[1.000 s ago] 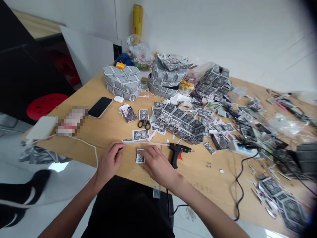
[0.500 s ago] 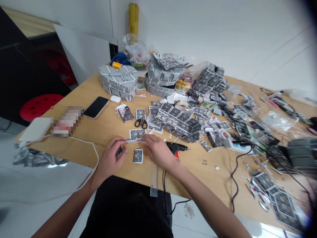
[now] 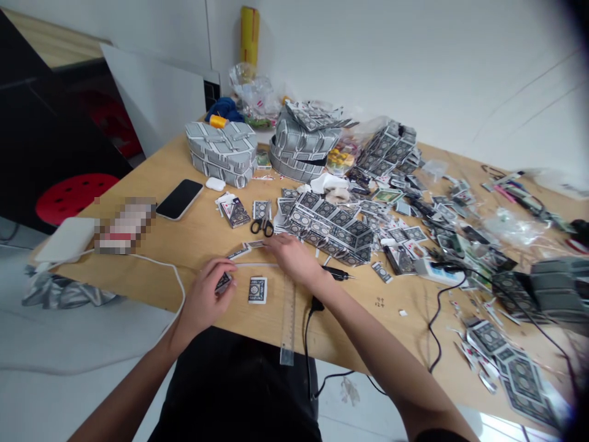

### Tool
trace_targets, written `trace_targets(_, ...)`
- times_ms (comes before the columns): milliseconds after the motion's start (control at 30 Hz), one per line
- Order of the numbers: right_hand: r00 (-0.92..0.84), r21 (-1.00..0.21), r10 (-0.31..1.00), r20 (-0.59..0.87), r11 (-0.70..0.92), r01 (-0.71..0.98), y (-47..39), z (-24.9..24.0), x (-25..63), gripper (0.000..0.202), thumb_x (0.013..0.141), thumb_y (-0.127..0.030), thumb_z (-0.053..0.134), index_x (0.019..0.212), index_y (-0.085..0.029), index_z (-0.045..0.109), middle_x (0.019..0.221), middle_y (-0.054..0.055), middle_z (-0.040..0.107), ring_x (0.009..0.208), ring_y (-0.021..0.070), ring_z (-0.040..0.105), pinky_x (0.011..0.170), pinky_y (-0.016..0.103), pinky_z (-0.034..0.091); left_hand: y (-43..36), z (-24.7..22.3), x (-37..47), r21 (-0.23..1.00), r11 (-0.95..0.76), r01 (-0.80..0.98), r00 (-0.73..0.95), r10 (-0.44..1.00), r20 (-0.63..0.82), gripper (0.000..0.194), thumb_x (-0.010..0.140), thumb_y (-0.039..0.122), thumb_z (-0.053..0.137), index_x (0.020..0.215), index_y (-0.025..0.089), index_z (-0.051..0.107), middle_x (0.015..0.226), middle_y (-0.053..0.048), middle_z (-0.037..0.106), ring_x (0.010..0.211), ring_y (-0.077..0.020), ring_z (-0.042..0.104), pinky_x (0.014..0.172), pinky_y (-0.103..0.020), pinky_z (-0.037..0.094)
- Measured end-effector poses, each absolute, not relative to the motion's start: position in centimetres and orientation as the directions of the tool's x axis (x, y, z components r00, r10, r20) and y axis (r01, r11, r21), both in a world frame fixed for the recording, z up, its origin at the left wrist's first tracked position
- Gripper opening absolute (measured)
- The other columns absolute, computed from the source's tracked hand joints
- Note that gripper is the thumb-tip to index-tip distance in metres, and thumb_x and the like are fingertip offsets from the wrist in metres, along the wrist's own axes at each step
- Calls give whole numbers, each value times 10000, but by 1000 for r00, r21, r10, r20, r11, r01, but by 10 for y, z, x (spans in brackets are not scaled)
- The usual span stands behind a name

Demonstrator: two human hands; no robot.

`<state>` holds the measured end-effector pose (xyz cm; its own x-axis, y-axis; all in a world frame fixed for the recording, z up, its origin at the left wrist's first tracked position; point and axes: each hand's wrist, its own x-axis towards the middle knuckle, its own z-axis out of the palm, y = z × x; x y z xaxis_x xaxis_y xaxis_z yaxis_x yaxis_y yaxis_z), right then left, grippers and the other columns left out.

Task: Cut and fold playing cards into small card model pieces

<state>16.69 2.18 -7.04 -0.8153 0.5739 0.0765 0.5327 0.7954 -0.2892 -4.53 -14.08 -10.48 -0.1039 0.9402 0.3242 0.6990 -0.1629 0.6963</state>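
My left hand point(image 3: 215, 290) is near the table's front edge, fingers curled round a small dark patterned playing-card piece point(image 3: 223, 282). My right hand point(image 3: 292, 261) reaches across to its left, its fingertips closed on the end of a patterned playing card point(image 3: 256, 244). Another narrow card piece point(image 3: 239, 252) extends from there toward my left fingers. A thin white strip point(image 3: 257, 264) runs between the hands; its right end is hidden. Between my hands lies a small folded card point(image 3: 257, 290). My right wrist partly covers a hot glue gun point(image 3: 337, 273).
Black scissors point(image 3: 262, 227) and an opened card box point(image 3: 234, 210) lie beyond my hands. A card-built block point(image 3: 329, 227) stands before heaped cards. A clear ruler point(image 3: 288, 325) overhangs the front edge. Cables, a power strip point(image 3: 440, 270) and a phone point(image 3: 179, 199) are on the table.
My right hand has moved away from me onto the cards near the scissors, uncovering more of the ruler. My left hand stays nearly in place, still holding its piece.
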Motion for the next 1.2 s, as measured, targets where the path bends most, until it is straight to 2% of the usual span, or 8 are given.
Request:
trace_targets(100, -774, -274, 625, 106, 766, 581, 22, -66, 169, 227, 1126, -156, 545, 1129, -131, 771, 1057, 151, 795, 1057, 287, 710, 980, 405, 525, -141, -106, -46, 692, -169, 702, -83, 945, 316, 143, 997, 201, 614, 1114, 231, 692, 1216, -91, 721, 1189, -294, 703, 1074, -482, 561)
trace_targets(400, -671, -318, 699, 248, 713, 625, 20, -70, 173, 249, 1110, -138, 506, 1078, -178, 749, 1059, 155, 773, 1066, 325, 665, 979, 447, 500, -141, -105, -46, 689, -183, 701, -70, 944, 322, 203, 979, 181, 611, 1162, 233, 680, 1242, -96, 711, 1217, -298, 688, 1104, -493, 547)
trace_targets(567, -594, -394, 728, 342, 685, 613, 14, -67, 180, 203, 1106, -172, 524, 1065, -211, 719, 1072, 123, 776, 1069, 309, 670, 985, 439, 518, -143, -102, -48, 712, -156, 685, -110, 944, 312, 275, 958, 175, 610, 1222, 230, 661, 1278, -99, 708, 1238, -305, 688, 1122, -490, 542)
trace_targets(733, -467, -569, 775, 427, 631, 528, 3, -67, 188, 169, 1081, -191, 565, 1055, -241, 724, 1080, 98, 786, 1051, 298, 679, 962, 436, 543, -143, -101, -49, 727, -133, 673, -122, 950, 287, 294, 948, 178, 609, 1233, 236, 652, 1281, -100, 706, 1228, -301, 696, 1105, -483, 560)
trace_targets(1000, -424, -659, 812, 401, 577, 482, -8, -67, 196, 184, 924, -94, 614, 947, -247, 714, 1042, 91, 771, 1069, 317, 678, 983, 479, 559, -145, -103, -49, 705, -178, 686, -55, 954, 295, 492, 813, 55, 550, 1262, 237, 638, 1307, -96, 698, 1254, -305, 678, 1110, -481, 557)
trace_targets(1100, -395, -765, 836, 381, 525, 373, -19, -60, 196, 165, 907, -106, 613, 969, -237, 690, 1088, 89, 781, 1094, 296, 710, 1000, 461, 564, -145, -102, -49, 694, -176, 698, -54, 953, 297, 505, 807, 45, 542, 1267, 232, 633, 1304, -99, 698, 1247, -305, 682, 1105, -478, 565)
trace_targets(1200, -378, -892, 888, 260, 371, 259, -35, -59, 198, 71, 961, -195, 644, 1016, -239, 650, 1163, 83, 796, 1114, 270, 743, 1009, 432, 574, -145, -101, -48, 690, -174, 702, -61, 951, 302, 497, 815, 43, 536, 1265, 229, 632, 1297, -100, 701, 1230, -299, 692, 1084, -467, 581)
